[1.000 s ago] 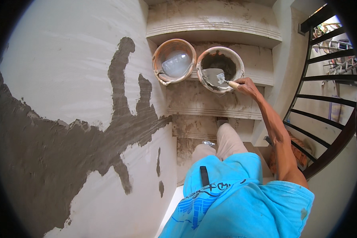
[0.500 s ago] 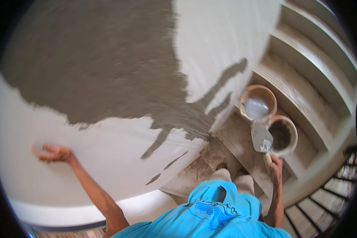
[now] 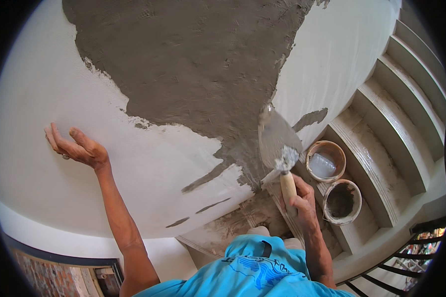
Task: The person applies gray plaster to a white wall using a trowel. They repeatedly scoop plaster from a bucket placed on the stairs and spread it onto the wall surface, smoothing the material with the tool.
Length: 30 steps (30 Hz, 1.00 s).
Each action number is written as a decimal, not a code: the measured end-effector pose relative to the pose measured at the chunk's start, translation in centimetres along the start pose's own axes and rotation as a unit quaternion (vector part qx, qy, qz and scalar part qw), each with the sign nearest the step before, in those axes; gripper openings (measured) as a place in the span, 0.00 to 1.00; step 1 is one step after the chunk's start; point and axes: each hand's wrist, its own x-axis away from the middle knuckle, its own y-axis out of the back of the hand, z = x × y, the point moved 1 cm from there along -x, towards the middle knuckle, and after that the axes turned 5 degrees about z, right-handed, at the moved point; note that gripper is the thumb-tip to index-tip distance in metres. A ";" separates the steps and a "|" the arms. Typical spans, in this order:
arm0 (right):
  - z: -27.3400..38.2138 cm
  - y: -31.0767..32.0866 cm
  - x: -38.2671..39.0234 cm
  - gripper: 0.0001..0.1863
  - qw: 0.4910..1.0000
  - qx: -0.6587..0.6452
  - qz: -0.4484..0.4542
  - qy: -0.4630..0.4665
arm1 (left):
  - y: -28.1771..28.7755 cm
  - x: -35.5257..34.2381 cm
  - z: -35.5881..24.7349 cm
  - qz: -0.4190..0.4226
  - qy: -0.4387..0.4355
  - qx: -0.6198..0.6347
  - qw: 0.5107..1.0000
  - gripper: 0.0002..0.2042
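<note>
My right hand (image 3: 302, 202) grips the wooden handle of a pointed trowel (image 3: 276, 141), with a whitish lump near the base of its metal blade. The blade stands upright in front of the wall, its tip overlapping the edge of a grey mortar patch (image 3: 183, 64); whether it touches cannot be told. My left hand (image 3: 79, 147) is raised beside the bare white wall (image 3: 148, 173), its fingers apart, holding nothing, with a ring on one finger. Several grey smears trail below the patch. To the right of the trowel sit a bucket of cloudy water (image 3: 327, 161) and a bucket with dark mortar residue (image 3: 342, 202).
Curved stairs (image 3: 376, 114) climb along the right side, and both buckets stand on a step. A black railing (image 3: 396, 270) runs at the lower right. A dark-framed opening (image 3: 64, 262) shows at the lower left.
My right hand has lifted the trowel from beside the buckets up and left to the wall. My left hand has shifted up and slightly right in the picture. The whole view has swung.
</note>
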 end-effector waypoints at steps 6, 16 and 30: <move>1.7 -4.1 -4.1 0.46 0.990 0.055 -0.051 0.116 | 1.8 -0.1 2.2 0.054 -0.061 0.053 0.995 0.25; 2.3 -5.8 -8.4 0.45 0.846 0.414 -0.158 0.296 | 4.0 -1.3 7.7 0.005 -0.056 -0.090 0.994 0.27; -1.8 -9.4 -11.7 0.44 0.664 0.596 -0.258 0.369 | 3.9 -0.7 8.8 -0.001 -0.054 -0.104 0.993 0.26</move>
